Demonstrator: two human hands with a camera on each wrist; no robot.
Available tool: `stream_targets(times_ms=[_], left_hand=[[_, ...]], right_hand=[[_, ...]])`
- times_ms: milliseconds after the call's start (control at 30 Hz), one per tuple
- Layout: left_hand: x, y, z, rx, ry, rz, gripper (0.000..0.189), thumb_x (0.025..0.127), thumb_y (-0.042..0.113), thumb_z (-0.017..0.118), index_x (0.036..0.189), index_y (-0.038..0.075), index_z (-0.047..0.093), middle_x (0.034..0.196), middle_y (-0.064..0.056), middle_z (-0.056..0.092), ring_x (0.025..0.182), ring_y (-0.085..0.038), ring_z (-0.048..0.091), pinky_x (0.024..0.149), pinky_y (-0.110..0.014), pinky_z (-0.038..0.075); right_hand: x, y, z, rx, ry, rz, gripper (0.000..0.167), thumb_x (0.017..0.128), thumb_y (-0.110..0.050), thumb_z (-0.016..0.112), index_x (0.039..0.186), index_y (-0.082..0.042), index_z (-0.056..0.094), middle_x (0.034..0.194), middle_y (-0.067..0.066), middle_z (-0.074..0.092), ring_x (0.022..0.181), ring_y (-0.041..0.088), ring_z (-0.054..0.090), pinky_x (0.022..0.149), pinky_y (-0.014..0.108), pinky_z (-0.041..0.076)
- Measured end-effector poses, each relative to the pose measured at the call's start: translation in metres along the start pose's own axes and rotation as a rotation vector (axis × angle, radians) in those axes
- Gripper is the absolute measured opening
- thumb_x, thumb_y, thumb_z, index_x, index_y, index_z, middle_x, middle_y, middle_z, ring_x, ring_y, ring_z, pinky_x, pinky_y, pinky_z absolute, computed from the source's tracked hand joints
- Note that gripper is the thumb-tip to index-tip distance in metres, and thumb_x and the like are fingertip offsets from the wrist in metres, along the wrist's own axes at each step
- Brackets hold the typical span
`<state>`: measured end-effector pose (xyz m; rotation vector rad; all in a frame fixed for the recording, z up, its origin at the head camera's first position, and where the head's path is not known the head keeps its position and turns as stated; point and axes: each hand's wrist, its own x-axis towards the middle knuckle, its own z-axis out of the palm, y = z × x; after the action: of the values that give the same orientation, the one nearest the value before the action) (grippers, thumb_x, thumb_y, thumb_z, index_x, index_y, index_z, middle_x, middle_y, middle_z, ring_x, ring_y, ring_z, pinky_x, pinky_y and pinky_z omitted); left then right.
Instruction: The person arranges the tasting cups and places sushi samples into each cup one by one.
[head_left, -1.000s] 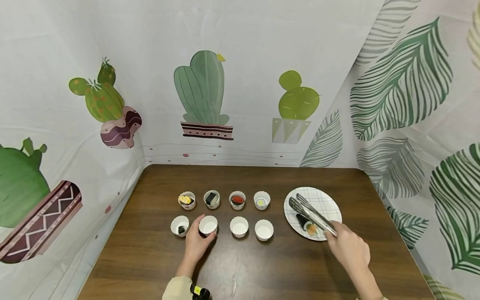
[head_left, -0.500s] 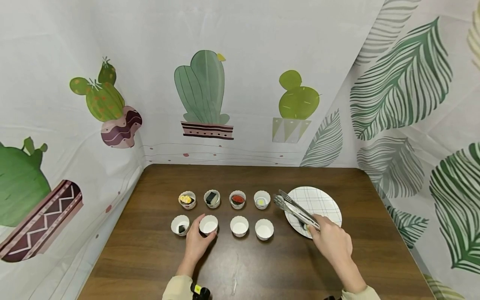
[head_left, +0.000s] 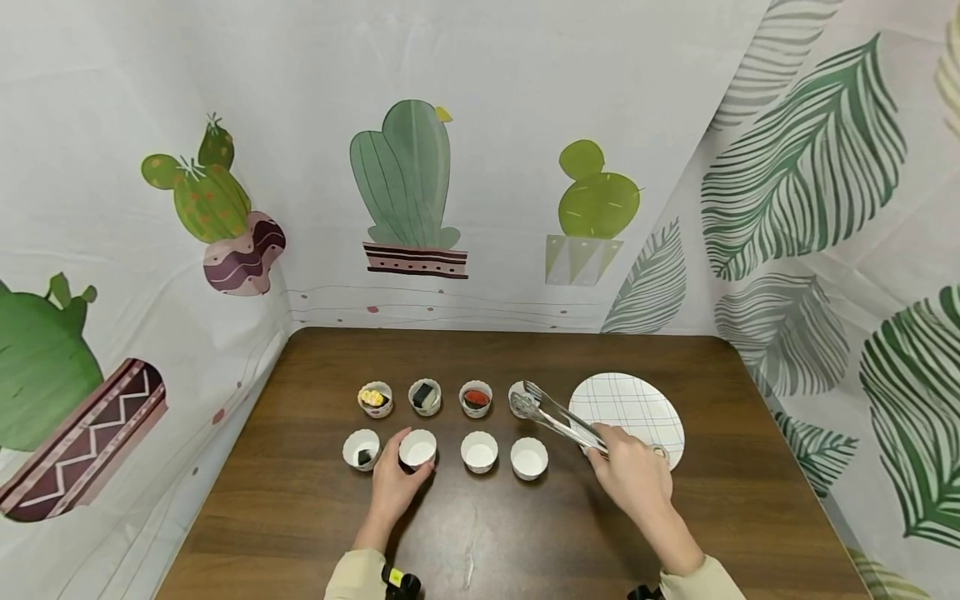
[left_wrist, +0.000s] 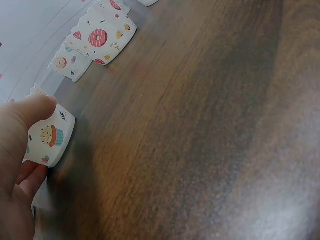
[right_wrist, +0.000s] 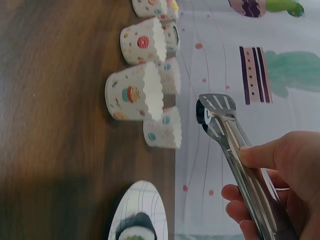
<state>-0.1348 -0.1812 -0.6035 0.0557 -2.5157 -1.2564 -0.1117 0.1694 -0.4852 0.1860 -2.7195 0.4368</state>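
Observation:
My left hand (head_left: pixel 393 483) holds a white paper baking cup (head_left: pixel 417 448) between thumb and fingers in the front row. Its cupcake-print side (left_wrist: pixel 52 136) shows in the left wrist view, the cup upright on the table. My right hand (head_left: pixel 633 477) grips metal tongs (head_left: pixel 558 421) near the middle of their length. Between the slotted tips is a small black-and-white piece (right_wrist: pixel 201 113), like seaweed and rice. In the head view the tips overlap the rightmost back-row cup (head_left: pixel 517 408), partly hiding it. A grid-patterned white plate (head_left: pixel 637 404) lies under and behind the right hand.
Back-row cups hold a yellow-topped piece (head_left: pixel 372 398), a black-and-white piece (head_left: pixel 425 396) and a red-topped piece (head_left: pixel 476 399). A front-left cup (head_left: pixel 360 446) contains a small black piece. Two more cups stand right of the held one. A seaweed-wrapped roll (right_wrist: pixel 136 231) is on the plate.
The right hand and tongs have moved left from over the plate to the rightmost back cup. The roll on the plate has become hidden in the head view. The left hand stays on its cup.

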Motion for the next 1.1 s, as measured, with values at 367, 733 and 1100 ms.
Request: stream_targets(times_ms=[367,733,1100], left_hand=[[0.0,-0.001,0.0,0.008,0.011,0.029,0.068,0.061,0.008,0.082,0.122,0.004,0.054,0.115,-0.016,0.061,0.103,-0.033,0.058,0.085,-0.048,0.044],[0.0,-0.002,0.001,0.004,0.022,0.051,0.068,0.06,0.009,0.083,0.121,0.004,0.054,0.115,-0.016,0.061,0.103,-0.034,0.058,0.084,-0.047,0.045],[0.0,-0.002,0.001,0.008,0.02,0.045,0.069,0.06,0.009,0.083,0.122,0.004,0.054,0.115,-0.016,0.061,0.103,-0.033,0.058,0.084,-0.047,0.045]], right_hand=[[0.003,-0.025,0.011,-0.024,0.017,-0.117,0.033,0.068,-0.025,0.077,0.098,-0.013,0.069,0.08,0.003,0.066,0.059,0.024,0.062,0.037,0.032,0.034],[0.009,-0.052,0.021,-0.029,0.031,-0.242,0.031,0.07,-0.026,0.075,0.098,-0.016,0.068,0.078,-0.002,0.065,0.062,0.019,0.062,0.04,0.029,0.037],[0.01,-0.077,0.028,-0.033,-0.026,-0.307,0.033,0.071,-0.029,0.072,0.101,-0.017,0.067,0.078,-0.006,0.063,0.065,0.015,0.06,0.044,0.027,0.04]])
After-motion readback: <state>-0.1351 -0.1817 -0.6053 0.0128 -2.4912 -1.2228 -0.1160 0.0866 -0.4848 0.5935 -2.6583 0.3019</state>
